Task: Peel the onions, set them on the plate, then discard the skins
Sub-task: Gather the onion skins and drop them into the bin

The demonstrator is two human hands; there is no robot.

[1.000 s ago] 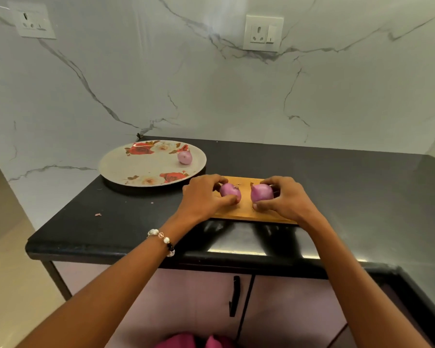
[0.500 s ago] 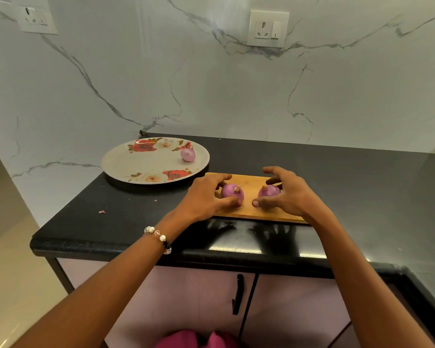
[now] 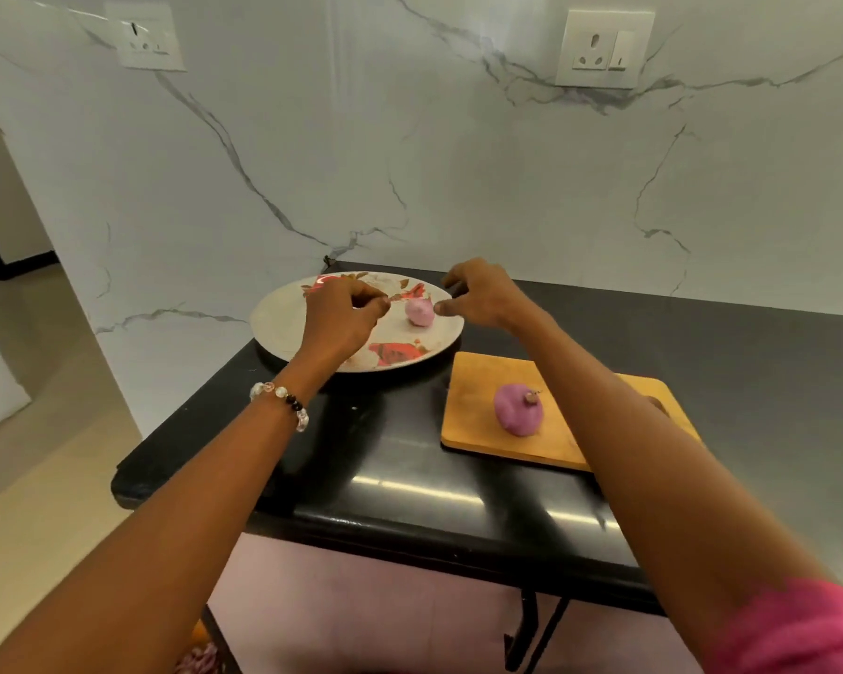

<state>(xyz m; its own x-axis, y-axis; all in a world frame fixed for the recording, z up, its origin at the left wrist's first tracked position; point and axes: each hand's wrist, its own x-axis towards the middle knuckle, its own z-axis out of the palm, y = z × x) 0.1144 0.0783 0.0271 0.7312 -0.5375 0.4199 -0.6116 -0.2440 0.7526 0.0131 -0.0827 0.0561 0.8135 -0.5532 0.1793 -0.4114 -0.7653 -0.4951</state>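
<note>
Nearest to me I noted a pink sleeve (image 3: pixel 799 634) on the right forearm and a bracelet (image 3: pixel 283 401) of clear and dark beads on the left wrist. Beneath the arms ran the counter (image 3: pixel 410 484), black, polished and reflective, with a rounded front edge. On it lay a rectangular wooden cutting board (image 3: pixel 478 430) with rounded corners; the right forearm crossed over its far side and hid part of it. One onion (image 3: pixel 517 411), purple, smooth and dome-shaped with a dry stub on top, sat on the board, untouched. Further on stood a round plate (image 3: pixel 283 328), pale with red floral print, holding a smaller, paler pink onion (image 3: pixel 418 312) near its right rim. The left hand (image 3: pixel 341 318) was over the plate, fingers curled, thumb and forefinger pinched together; I could not tell whether they held anything. The right hand (image 3: pixel 483 294) hovered just right of that onion, fingers loosely bent and grasping nothing. Behind stood a white marble-veined wall (image 3: pixel 410 163) with two sockets (image 3: pixel 604 48).
</note>
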